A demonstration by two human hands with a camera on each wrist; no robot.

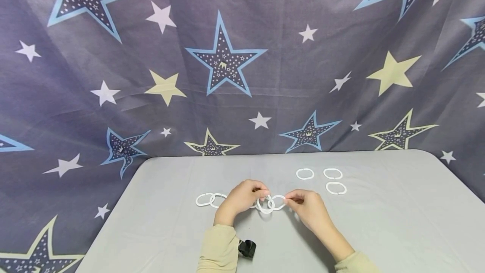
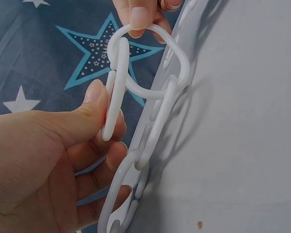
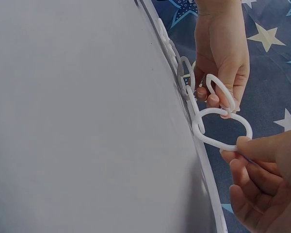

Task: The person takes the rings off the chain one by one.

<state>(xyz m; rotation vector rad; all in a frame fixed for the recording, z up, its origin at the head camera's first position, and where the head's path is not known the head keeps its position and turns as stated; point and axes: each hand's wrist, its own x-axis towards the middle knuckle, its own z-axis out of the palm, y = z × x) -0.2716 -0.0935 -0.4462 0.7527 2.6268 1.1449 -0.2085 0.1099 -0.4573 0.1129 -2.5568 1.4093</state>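
Near the front middle of the grey table, my left hand (image 1: 242,197) pinches a white plastic chain link (image 2: 115,92) between thumb and fingers. My right hand (image 1: 310,207) grips another white link (image 3: 250,128) by its far end with thumb and forefinger. In the left wrist view these two links overlap and look hooked together at the top. The right hand's link also passes through the end link (image 2: 157,124) of a joined white chain. That chain runs left under my left hand, which hides part of it, and its far links (image 1: 196,200) lie on the table.
Three loose white links lie at the back right: one link (image 1: 305,179) apart, and a rear link (image 1: 333,178) just behind a front link (image 1: 336,194). A black device (image 1: 247,248) sits at the left sleeve. Star-patterned cloth (image 1: 276,75) hangs behind the table (image 1: 170,239).
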